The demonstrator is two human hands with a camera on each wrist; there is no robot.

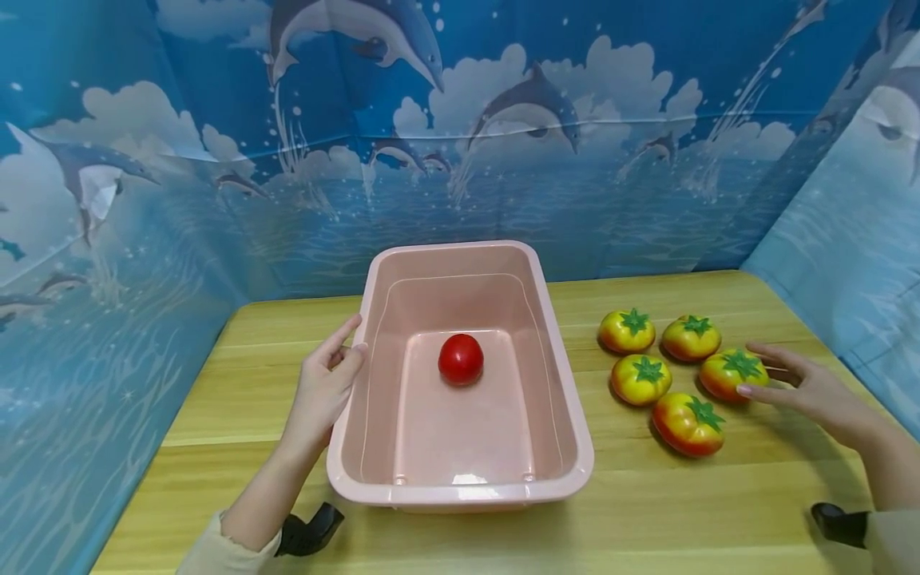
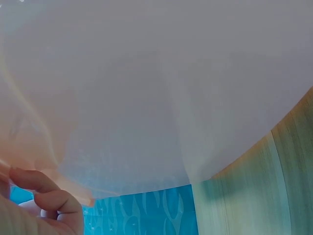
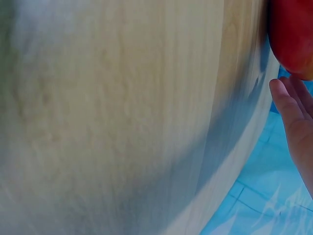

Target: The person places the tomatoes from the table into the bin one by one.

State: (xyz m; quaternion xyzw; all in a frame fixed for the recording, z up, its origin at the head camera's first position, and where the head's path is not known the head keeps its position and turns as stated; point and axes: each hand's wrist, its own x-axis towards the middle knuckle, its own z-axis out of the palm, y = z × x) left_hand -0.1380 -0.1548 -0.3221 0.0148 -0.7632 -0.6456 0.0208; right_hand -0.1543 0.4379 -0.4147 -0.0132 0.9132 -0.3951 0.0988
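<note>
A pink plastic basin (image 1: pixel 467 491) stands at the middle of the table, with a smooth red ball-shaped fruit (image 1: pixel 461 359) on its floor. At the basin's left rim, my left hand (image 1: pixel 327 391) grips the edge, thumb on the rim and the lower fingers curled. In the left wrist view the basin's pale outer wall (image 2: pixel 122 107) fills most of the picture. My right hand (image 1: pixel 812 391) reaches around the rightmost yellow-red toy tomato (image 1: pixel 733 375), fingers loosely spread, thumb tip at its near side. The right wrist view shows that tomato's red underside (image 3: pixel 296 39) above the fingertips.
Several more yellow-red toy tomatoes with green star leaves sit right of the basin, one nearest the front (image 1: pixel 686 425) tilted on its side. The wooden table (image 1: pixel 237 399) is backed by a blue dolphin-print curtain (image 1: pixel 460 160), which also hangs along both sides.
</note>
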